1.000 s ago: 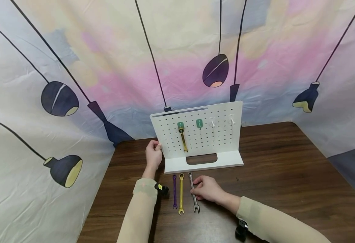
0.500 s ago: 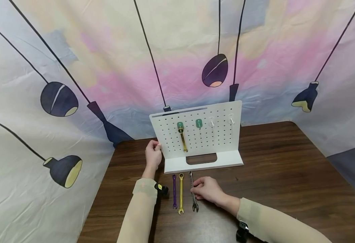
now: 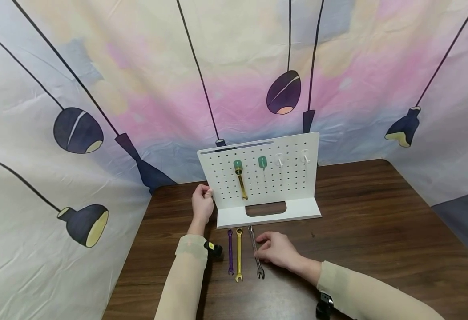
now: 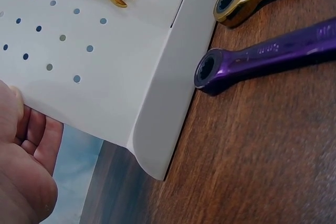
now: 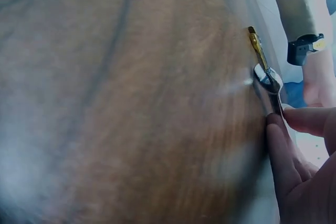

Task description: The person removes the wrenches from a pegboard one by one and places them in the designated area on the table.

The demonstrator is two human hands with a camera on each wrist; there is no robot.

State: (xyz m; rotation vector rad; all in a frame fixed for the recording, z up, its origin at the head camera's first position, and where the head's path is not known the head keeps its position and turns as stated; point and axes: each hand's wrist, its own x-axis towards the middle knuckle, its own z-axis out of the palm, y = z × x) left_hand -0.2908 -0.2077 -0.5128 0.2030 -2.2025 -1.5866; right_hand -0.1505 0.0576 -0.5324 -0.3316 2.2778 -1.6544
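My left hand [image 3: 203, 203] grips the left edge of the white pegboard [image 3: 223, 184]; in the left wrist view the thumb lies on its front face and the fingers reach behind. My right hand [image 3: 277, 251] pinches the silver combination wrench [image 3: 254, 242] at its shaft. The right wrist view shows thumb and finger on either side of that wrench, its end [image 5: 269, 80] pointing away. Left of it, a yellow-gold wrench [image 3: 239, 258] and a purple wrench [image 3: 230, 253] lie side by side on the table. Another gold wrench [image 3: 241, 184] hangs on the pegboard's left green-tagged hook [image 3: 238, 165].
The pegboard also bears a second green-tagged hook [image 3: 262, 162] and two white hooks [image 3: 280, 161] to its right. It stands on the dark wooden table [image 3: 370, 231], near a patterned cloth backdrop [image 3: 158, 89]. A wrist camera [image 3: 324, 306] sits on my right forearm.
The silver wrench rolled and shifted slightly in my right fingers, its lower end swinging left and then back right. My left hand and the pegboard have stayed in place.
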